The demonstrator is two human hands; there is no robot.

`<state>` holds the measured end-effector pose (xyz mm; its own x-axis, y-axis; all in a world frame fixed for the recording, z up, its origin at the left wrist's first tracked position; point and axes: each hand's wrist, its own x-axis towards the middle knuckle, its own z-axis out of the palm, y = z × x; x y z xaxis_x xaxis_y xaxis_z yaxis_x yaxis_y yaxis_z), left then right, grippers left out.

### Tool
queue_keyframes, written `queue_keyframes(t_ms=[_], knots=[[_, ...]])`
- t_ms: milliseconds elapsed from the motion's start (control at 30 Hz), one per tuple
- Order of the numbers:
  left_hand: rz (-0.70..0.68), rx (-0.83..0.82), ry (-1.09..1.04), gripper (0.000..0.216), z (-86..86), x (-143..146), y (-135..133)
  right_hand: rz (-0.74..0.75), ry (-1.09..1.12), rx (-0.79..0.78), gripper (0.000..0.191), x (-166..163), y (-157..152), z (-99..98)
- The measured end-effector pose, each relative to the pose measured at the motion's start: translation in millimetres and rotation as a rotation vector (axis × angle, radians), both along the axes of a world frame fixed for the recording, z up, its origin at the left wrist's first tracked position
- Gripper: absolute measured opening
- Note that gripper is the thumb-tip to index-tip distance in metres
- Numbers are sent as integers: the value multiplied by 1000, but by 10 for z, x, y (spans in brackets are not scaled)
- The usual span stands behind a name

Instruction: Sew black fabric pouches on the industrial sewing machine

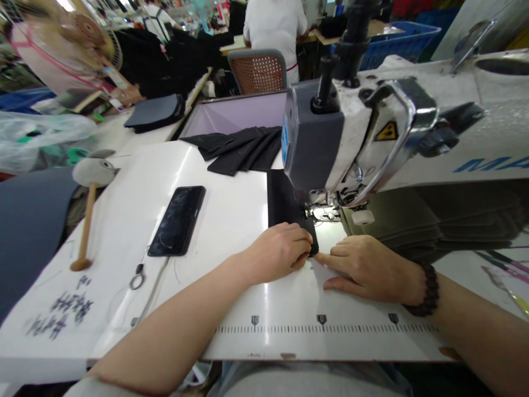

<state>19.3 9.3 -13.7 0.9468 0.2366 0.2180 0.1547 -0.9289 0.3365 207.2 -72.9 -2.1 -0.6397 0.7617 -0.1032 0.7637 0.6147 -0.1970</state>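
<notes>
A strip of black fabric point(283, 201) lies on the white sewing table point(231, 220) and runs under the head of the sewing machine point(372, 127). My left hand point(279, 251) pinches the near end of the strip, fingers curled closed on it. Just to its right, my right hand point(363, 267) rests on the table with a finger pointing at the same fabric end; a dark bead bracelet is on that wrist. The needle area point(324, 212) is lit, just beyond both hands.
A black phone point(178, 219) with a cable lies to the left, near a wooden mallet point(88, 212). More black fabric pieces point(243, 146) hang into a bin behind. A ruler scale point(322, 328) runs along the near edge. A seated person in white point(275, 25) works at the back.
</notes>
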Motion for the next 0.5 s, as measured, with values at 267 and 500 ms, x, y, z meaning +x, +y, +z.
queue_keyframes(t_ms=[267, 500], knots=[[-58, 19, 21, 16, 19, -17, 17, 39, 48, 8, 39, 56, -4, -22], [-100, 42, 47, 18, 59, -20, 16, 61, 138, 88, 42, 123, 0, -1]])
